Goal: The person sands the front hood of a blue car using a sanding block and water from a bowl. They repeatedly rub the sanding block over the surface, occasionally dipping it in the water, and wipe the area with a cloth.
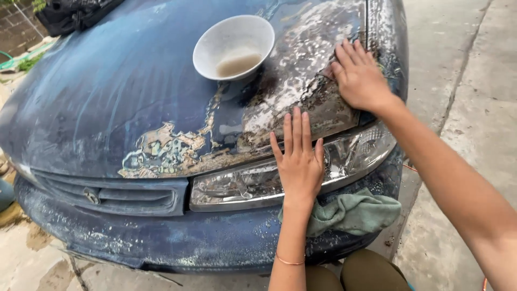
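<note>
A weathered blue car hood (pixel 134 91) has paint worn down to pale and brown patches near its front right corner. My right hand (pixel 361 78) presses flat on that worn patch, and a small brownish sheet (pixel 327 70) peeks out from under its fingertips. My left hand (pixel 299 161) lies flat and empty across the hood's front edge and the clear headlight (pixel 231 186). A thin bracelet (pixel 290 262) circles my left wrist.
A white bowl (pixel 232 46) with a little murky water stands on the hood behind my hands. A green cloth (pixel 358 213) lies on the wet blue bumper (pixel 161 237) below the headlight. Concrete paving (pixel 463 108) runs along the right. My knees (pixel 366 272) are just under the bumper.
</note>
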